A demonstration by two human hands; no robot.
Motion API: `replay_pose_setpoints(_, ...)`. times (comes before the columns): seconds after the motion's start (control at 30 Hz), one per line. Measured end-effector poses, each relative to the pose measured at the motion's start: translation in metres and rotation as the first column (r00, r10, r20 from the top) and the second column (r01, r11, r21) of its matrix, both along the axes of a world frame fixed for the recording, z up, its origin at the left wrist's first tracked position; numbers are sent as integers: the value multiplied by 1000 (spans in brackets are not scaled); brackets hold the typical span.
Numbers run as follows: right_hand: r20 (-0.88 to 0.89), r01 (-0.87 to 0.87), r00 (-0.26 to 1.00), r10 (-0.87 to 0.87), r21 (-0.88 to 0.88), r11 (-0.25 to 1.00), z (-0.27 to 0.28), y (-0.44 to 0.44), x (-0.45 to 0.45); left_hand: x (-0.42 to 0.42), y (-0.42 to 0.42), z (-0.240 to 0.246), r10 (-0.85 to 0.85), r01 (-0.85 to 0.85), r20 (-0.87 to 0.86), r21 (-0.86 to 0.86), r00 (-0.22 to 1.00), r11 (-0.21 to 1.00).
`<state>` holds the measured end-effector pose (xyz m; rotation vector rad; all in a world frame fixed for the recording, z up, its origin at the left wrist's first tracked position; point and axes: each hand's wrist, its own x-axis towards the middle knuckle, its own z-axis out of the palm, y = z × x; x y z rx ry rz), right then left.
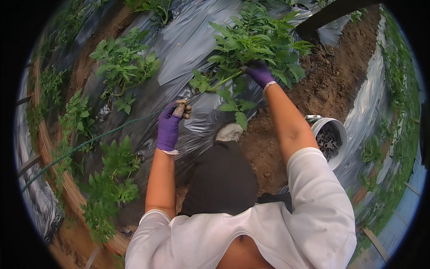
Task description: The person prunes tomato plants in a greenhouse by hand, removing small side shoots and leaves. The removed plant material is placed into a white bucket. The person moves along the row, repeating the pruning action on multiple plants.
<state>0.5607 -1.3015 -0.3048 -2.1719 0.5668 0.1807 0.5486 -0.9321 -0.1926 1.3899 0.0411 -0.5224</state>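
Observation:
My left hand, in a purple glove with soiled fingertips, pinches a green cord. From my fingers the cord runs taut down to the left edge of view. Further up, my right hand, also gloved in purple, is closed around the stem of a leafy tomato plant. Leaves hide part of its fingers. The stem leans up to the right over silver-black plastic mulch film. Between my two hands lies the base of this plant, close to the film.
A white bucket of grey plastic clips stands beside my right elbow. Other tomato plants grow at left. Bare soil lies right of the film. A dark bar crosses the upper right. My dark-trousered leg is below.

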Motion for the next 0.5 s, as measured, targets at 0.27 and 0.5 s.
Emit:
replay_pose_setpoints(0.27, 200, -144, 963, 181, -185, 972, 78, 67, 25, 49, -47, -60, -343, 277, 310, 240, 886, 931)
replay_pose_setpoints(0.5, 192, -403, 860, 473, -315, 860, 141, 137, 47, 59, -76, -93, -405, 311, 434, 274, 804, 910)
